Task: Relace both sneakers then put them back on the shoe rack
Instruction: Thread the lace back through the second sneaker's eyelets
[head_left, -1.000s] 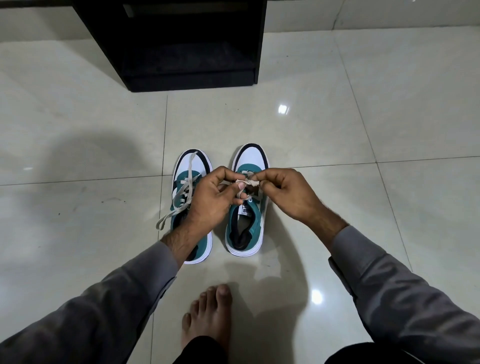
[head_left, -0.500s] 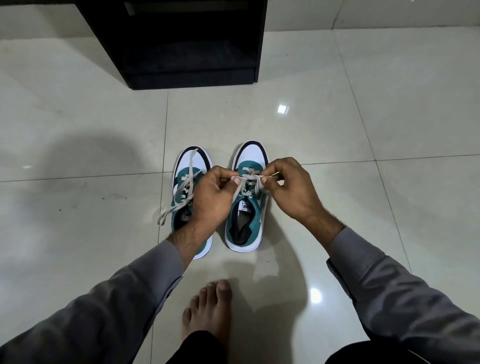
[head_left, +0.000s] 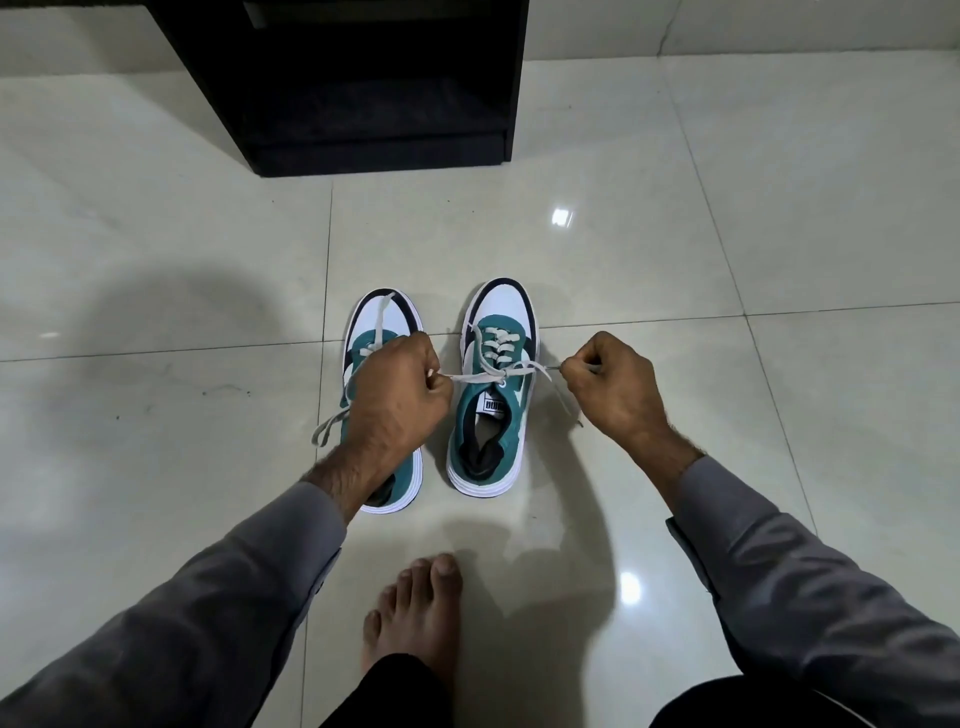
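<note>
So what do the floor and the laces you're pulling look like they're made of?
Floor: glossy glazed tile, likely ceramic, judging by the grout lines and mirror-like light spots. Laces: flat, matte, off-white woven fabric, probably cotton or polyester; they flex and flatten between the left hand and right hand.

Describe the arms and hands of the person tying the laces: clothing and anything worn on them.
Both arms wear long grey fabric sleeves ending at buttoned-style cuffs just above the wrists. The left hand and right hand are bare: no gloves, rings, watch or bands are visible. The forearms past the cuffs show some hair.
</note>
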